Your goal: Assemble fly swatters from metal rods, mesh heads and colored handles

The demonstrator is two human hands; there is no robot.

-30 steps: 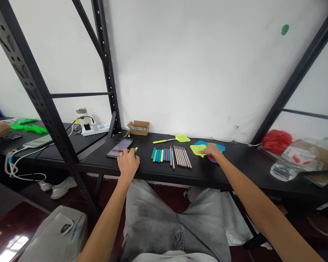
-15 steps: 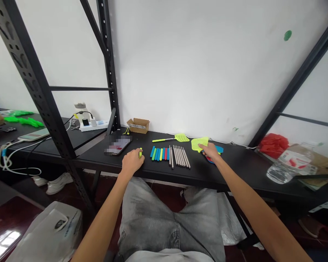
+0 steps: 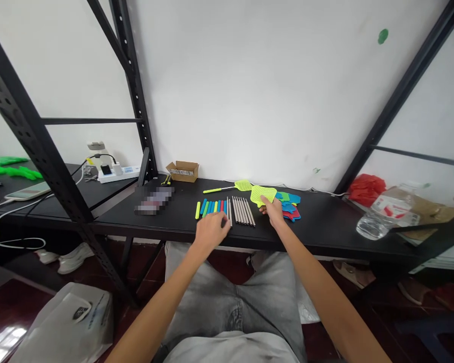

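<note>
My right hand (image 3: pixel 274 209) pinches a yellow-green fly swatter head (image 3: pixel 263 195) above the table. Beside it lies a pile of blue, green and red swatter heads (image 3: pixel 289 204). My left hand (image 3: pixel 211 231) is over the front ends of the coloured handles, thumb and forefinger apart near the leftmost metal rods (image 3: pixel 229 209). Blue, green, yellow and red handle grips (image 3: pixel 212 206) lie in a row, with one yellow grip (image 3: pixel 197 210) at its left end. More metal rods (image 3: pixel 242 210) lie side by side to the right. Behind them rests an assembled yellow-green fly swatter (image 3: pixel 227 188).
A small open cardboard box (image 3: pixel 183 171) stands against the wall, left of the swatter. A blurred phone (image 3: pixel 155 200) lies at the left. On the right are a plastic bottle (image 3: pixel 386 212) and a red bag (image 3: pixel 366 189). Black shelf posts (image 3: pixel 134 91) rise at both sides.
My left hand has put the yellow grip down at the row's left end and moved right to the rods. My right hand, holding the yellow-green swatter head, has come left, off the pile.
</note>
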